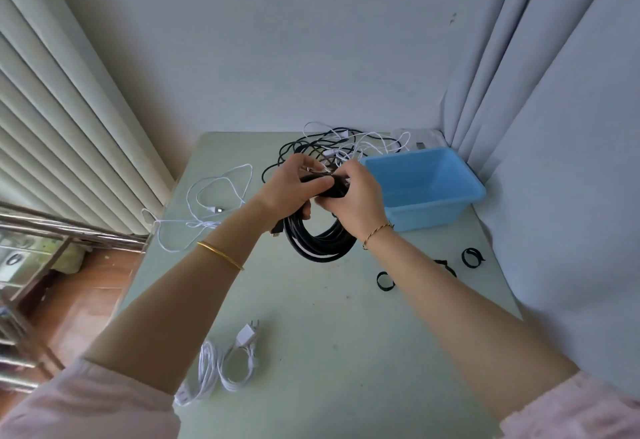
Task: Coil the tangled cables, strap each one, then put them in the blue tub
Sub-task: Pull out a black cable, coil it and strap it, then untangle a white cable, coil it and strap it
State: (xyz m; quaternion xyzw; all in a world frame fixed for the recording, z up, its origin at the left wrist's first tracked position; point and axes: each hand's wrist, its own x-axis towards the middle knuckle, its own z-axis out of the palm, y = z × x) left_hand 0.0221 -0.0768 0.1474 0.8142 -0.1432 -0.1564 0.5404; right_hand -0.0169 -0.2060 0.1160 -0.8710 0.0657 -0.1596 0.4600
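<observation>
One black coil (322, 244) is held over the middle of the table (329, 317). Its top strands are gripped from the left by the left hand (287, 189) and from the right by the right hand (353, 196), with the fingers of both curled round them. The loop hangs below the hands, roughly upright and facing the person. Whether a strap is closed round the gripped part cannot be told. The blue tub (436, 216) stands just right of the right hand, towards the far right corner, its mouth open upward; the right hand is judged the nearer for the drop. A tangle (332, 144) of cables lies along the far edge. Spare straps (385, 281) lie towards the right edge.
</observation>
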